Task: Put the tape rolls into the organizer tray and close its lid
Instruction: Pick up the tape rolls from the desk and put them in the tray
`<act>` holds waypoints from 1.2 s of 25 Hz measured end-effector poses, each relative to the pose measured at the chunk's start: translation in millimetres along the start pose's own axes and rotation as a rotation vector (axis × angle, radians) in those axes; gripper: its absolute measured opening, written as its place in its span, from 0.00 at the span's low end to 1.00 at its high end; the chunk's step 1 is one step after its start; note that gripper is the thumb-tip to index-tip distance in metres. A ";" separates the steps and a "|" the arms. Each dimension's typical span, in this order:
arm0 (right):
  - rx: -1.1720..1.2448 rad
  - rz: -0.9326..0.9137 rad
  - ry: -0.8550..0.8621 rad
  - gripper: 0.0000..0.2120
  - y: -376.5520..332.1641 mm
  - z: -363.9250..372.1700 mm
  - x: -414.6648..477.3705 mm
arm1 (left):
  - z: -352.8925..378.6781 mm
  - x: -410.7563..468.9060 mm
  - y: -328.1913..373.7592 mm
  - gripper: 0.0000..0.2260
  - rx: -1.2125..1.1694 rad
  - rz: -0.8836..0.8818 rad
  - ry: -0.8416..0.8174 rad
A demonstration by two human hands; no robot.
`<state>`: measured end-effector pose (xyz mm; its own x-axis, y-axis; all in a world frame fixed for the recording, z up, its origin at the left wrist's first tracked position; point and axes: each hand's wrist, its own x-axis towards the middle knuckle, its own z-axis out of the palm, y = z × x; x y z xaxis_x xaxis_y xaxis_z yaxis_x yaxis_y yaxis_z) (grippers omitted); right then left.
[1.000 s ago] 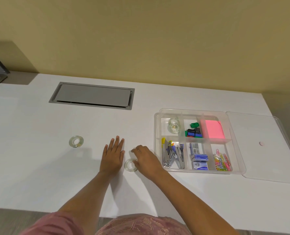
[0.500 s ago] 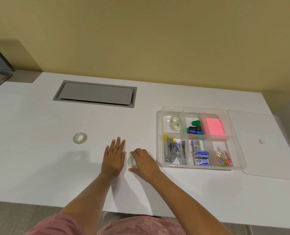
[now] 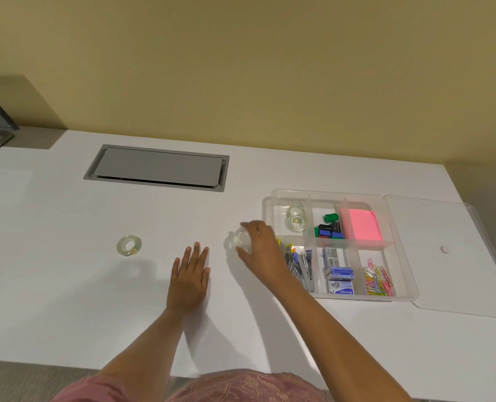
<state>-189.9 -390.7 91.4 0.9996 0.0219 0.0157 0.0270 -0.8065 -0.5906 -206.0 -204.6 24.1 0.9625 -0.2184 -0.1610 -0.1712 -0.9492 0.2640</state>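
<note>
While the left hand (image 3: 189,281) lies flat, palm down and fingers spread, on the white desk (image 3: 52,285), the right hand (image 3: 260,249) holds a clear tape roll (image 3: 239,238) pinched between thumb and fingers, lifted just off the desk surface & blurred. It sits just left of the clear organizer tray (image 3: 406,274), close to the tray's left wall but not yet over it. A 2nd tape roll (image 3: 129,245) lies flat on the desk well left of the tray, beyond the left hand, untouched. Inside the tray, the far-left compartment already has clear tape rolls (image 3: 295,218); exact count hard to tell. Other compartments hold binder clips (image 3: 329,229), a pink sticky-note pad (image 3: 360,224), staple boxes (image 3: 339,278), colored paper clips (image 3: 376,278) & metal staple removers, approx., (image 3: 300,261) partly behind the right wrist. Lid (image 3: 450,250) lies open flat on the desk, touching the tray's right side. A grey cable hatch (image 3: 157,168) is set into the desk, up-left of the tray.
</note>
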 end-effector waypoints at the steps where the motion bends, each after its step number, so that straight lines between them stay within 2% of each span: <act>1: 0.031 0.042 0.053 0.25 5.8 -11.2 8.3 | 1.2 2.3 -0.1 0.41 0.006 -0.001 0.001; 4: 0.032 0.146 0.144 0.24 28.9 -40.2 29.0 | 3.1 14.4 2.4 0.42 0.011 -0.004 0.012; 7: -0.044 0.230 0.170 0.24 55.6 -58.7 44.1 | 2.9 28.7 10.5 0.35 0.029 -0.019 0.001; 10: -0.102 0.285 0.113 0.24 79.3 -66.5 56.5 | 7.4 44.3 13.6 0.32 0.039 -0.044 -0.012; 13: -0.218 0.288 0.009 0.24 92.3 -64.4 65.6 | 11.5 57.8 13.9 0.24 0.031 -0.066 -0.036; 15: -0.272 0.274 -0.024 0.23 96.6 -61.4 71.9 | 12.3 62.5 14.5 0.24 0.006 -0.067 -0.043; 20: -0.428 0.249 -0.023 0.21 102.6 -55.6 80.2 | 12.0 64.7 17.0 0.31 0.018 -0.052 -0.007; 25: -0.423 0.246 0.050 0.20 103.5 -50.5 74.2 | 13.7 63.7 16.6 0.31 0.027 -0.056 0.007; 30: -0.450 0.235 0.019 0.18 100.7 -52.2 75.1 | 13.1 64.7 16.7 0.28 0.003 -0.060 -0.009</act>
<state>-112.1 -501.1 75.2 0.9783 -0.1985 -0.0589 -0.2059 -0.9630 -0.1741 -149.4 -237.5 5.6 0.9691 -0.1633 -0.1850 -0.1140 -0.9612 0.2512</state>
